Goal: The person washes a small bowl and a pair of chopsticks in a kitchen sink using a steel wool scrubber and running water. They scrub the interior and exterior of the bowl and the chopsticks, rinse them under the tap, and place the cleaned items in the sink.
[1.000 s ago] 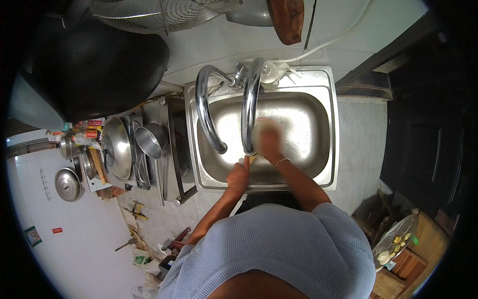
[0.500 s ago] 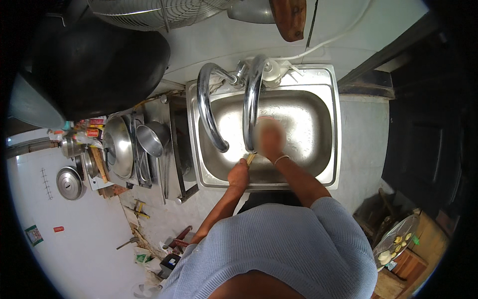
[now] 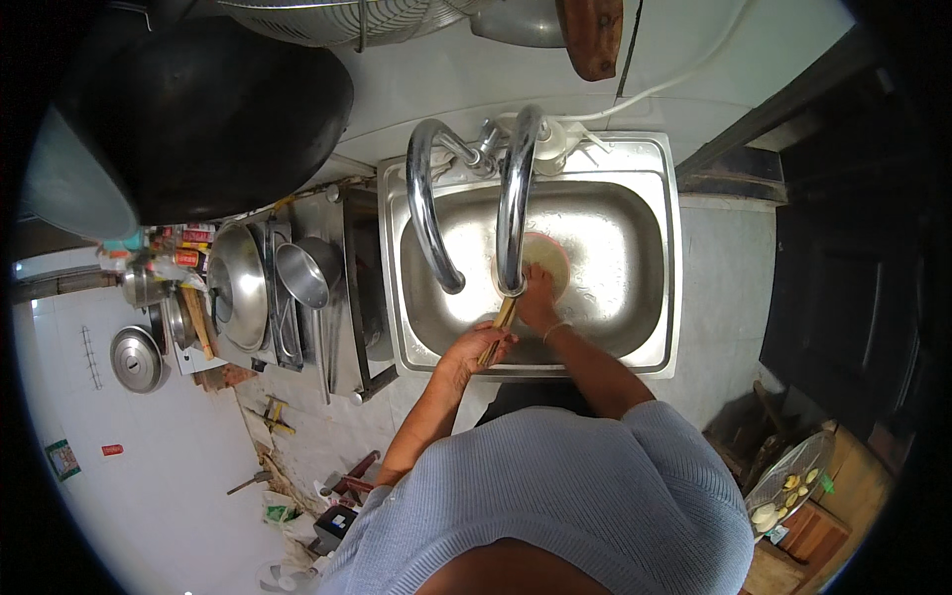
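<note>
So both hands are over a stainless steel sink (image 3: 662, 268) in the middle of the frame. The left hand (image 3: 472, 349) has its grip curled around some tan sticks (image 3: 504, 317), at their lower end. They look like a thin bundle, but can't swear it's not one grooved piece. They slant up and to the right, and their top end sits right at the tip of the right-hand chrome spout (image 3: 515, 188). From this angle, can't tell if they actually touch it.

The right hand (image 3: 538, 300) is just right of that spout, with its fingers reaching up over a round pale disc (image 3: 553, 258) with a pinkish rim, down in the basin. Can't tell whether that grip is pinching anything, the fingers are too bunched up from here. There's a light band (image 3: 557, 331) on that wrist.

Second curved chrome spout (image 3: 420, 188) hangs left of the first, and a white pump bottle (image 3: 548, 151) stands behind them at the sink's top edge. Left of the sink there's a saucepan (image 3: 305, 274) beside a big shiny domed lid (image 3: 240, 288). Huge black wok (image 3: 228, 119) fills the upper left, and a mesh basket (image 3: 808, 454) with pale yellowish pieces sits lower right.
</note>
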### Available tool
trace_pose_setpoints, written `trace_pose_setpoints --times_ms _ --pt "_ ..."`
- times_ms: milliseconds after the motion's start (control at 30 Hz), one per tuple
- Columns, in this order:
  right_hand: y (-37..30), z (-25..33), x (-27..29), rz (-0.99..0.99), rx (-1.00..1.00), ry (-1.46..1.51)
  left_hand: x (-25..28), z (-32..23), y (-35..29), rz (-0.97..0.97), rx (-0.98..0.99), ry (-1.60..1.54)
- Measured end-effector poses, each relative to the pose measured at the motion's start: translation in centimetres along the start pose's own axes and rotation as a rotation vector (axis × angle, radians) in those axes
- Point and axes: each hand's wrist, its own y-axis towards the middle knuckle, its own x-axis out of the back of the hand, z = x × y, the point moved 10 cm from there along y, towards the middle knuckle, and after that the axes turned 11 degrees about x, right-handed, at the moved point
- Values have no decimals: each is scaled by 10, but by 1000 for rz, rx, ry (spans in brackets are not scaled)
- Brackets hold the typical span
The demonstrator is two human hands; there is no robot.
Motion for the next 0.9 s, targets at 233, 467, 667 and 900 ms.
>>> trace_pose_setpoints --times_ms 233,467,667,900 --pt "-37 47 23 -41 267 277 -11 -7 -5 -1 -3 33" --pt "5 9 56 -46 -8 587 6 -5 -5 -156 -54 140" --pt "-15 9 2 -95 22 615 10 -8 -4 -229 21 162" --pt "7 0 23 -26 4 736 14 -11 -8 -303 -59 226"
